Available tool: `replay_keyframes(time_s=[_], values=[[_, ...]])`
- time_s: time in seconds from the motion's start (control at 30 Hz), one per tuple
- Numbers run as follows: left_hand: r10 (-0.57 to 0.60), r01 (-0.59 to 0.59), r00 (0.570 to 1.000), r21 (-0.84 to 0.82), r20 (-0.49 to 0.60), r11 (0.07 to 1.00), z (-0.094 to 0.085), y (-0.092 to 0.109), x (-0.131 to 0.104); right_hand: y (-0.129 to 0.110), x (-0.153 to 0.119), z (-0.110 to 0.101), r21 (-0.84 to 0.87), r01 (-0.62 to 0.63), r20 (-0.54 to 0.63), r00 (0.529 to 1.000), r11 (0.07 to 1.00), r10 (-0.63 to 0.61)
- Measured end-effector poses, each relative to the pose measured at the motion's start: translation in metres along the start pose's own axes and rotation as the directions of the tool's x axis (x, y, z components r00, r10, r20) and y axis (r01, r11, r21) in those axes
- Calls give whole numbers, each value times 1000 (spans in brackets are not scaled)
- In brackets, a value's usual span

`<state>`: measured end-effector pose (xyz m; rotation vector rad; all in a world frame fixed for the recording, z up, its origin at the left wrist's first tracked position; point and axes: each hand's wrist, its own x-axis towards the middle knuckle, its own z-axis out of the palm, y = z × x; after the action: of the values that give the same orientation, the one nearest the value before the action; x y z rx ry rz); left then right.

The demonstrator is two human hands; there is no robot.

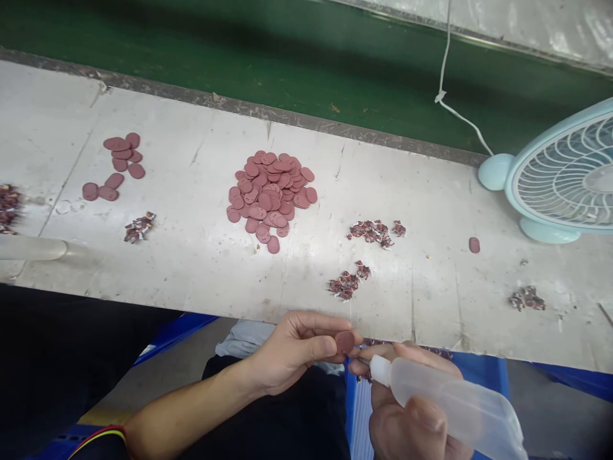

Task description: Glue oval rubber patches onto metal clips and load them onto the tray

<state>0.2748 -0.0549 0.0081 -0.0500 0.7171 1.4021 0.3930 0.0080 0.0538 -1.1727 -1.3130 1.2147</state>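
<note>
A white cord (440, 97) leads away from the pale blue fan (560, 172); a green surface (191, 64) stretches beyond the fan, far to its left.

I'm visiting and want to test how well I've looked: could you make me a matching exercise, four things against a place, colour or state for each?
Things:
1. Bottle
2. Fan
3. Left hand
4. Big pile

Places, colours, states:
A. Pinching a reddish-brown disc
B. Heaped on the table
C. Held in the right hand
D. Pale blue

Right pairs: 1-C, 2-D, 3-A, 4-B
</note>
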Motion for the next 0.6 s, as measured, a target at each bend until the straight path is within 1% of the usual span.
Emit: replay_keyframes(time_s=[0.2, 0.23, 0.27, 0.3, 0.33, 0.37, 0.4, 0.43, 0.47, 0.5, 0.53, 0.57, 0.6], values=[[2, -2, 1000, -4, 5, 1000, 0, 1, 0, -2, -3, 3, 42, 19, 23, 1000, 999, -20], [5, -5, 1000, -6, 9, 1000, 0, 1, 0, -3, -1, 1, 74, -14, 39, 999, 997, 11], [8, -8, 1000, -8, 15, 1000, 0, 1, 0, -3, 4, -3, 130, -73, 69, 996, 989, 65], [12, -12, 1000, -11, 21, 1000, 0, 2, -1, -3, 11, -8, 213, -159, 106, 985, 964, 139], [16, -15, 1000, -13, 26, 1000, 1, 2, -1, 0, 21, -14, 318, -270, 158, 960, 909, 230], [19, -19, 999, -16, 28, 1000, 1, 3, -1, 5, 33, -22, 440, -394, 226, 918, 807, 325], [22, -21, 999, -19, 24, 1000, 1, 5, -1, 12, 48, -31, 567, -506, 306, 862, 650, 403], [25, -25, 1000, -23, 16, 999, 0, 6, -1, 22, 65, -40, 675, -594, 405, 794, 438, 453], [30, -30, 1000, -27, 7, 999, -1, 7, -1, 33, 81, -50, 737, -648, 517, 724, 192, 457], [39, -39, 999, -30, -1, 999, -2, 9, -2, 45, 97, -58, 734, -676, 636, 654, -60, 409], [48, -48, 999, -30, -12, 998, -4, 11, -3, 57, 110, -66, 663, -711, 742, 583, -235, 330], [57, -57, 998, -25, -23, 998, -6, 12, -4, 67, 120, -72, 627, -716, 778, 559, -306, 285], [65, -66, 997, -17, -34, 998, -9, 14, -4, 73, 126, -76, 598, -725, 802, 544, -341, 247]])
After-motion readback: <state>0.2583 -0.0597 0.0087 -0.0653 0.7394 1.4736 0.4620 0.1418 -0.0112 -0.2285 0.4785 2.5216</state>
